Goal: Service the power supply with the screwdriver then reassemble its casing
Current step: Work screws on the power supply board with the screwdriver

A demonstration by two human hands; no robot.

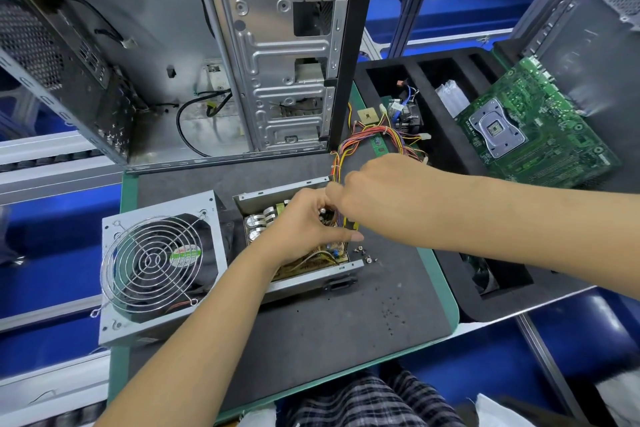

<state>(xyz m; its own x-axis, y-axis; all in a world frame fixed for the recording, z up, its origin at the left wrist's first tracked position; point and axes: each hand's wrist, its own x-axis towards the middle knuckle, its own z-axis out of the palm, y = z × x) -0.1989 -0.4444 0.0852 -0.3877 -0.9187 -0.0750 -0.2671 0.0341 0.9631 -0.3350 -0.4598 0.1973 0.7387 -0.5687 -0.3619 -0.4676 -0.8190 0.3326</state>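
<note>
Right now the open grey sheet-metal power supply tray (313,279), with its brown circuit board and silver-topped capacitors (258,224) exposed, sits in the middle of the dark grey mat on the green-edged tabletop (446,291). Its removed grey metal cover carrying the black fan and round wire grille (156,263) lies just beside it on the left. A bundle of orange, yellow and red wires (374,137) runs from the tray's far end towards the black foam organiser (446,156), where a green motherboard (533,128) rests. A few small silver screws (365,253) lie on the mat just beside the tray's right edge.

Both hands are over the board. The left hand (304,225) is curled down among the components, thumb stretched out sideways; what its fingers pinch, if anything, is hidden. The right hand (374,184) is closed into a fist, apparently round a tool whose yellow part (355,226) peeks out beneath it, probably the screwdriver, though I cannot be sure.

As for handling, the tray should be rigid and moderately heavy, with thin folded edges that may be sharp; the safest hold is probably on the outer side walls. The board looks fragile, so capacitors and soldered leads are poor places to press. The wire bundle is limp and will drag, so it needs guiding clear before the cover goes back. The cover is best taken by its flat sides, not the grille. The screws are tiny and roll easily.
</note>
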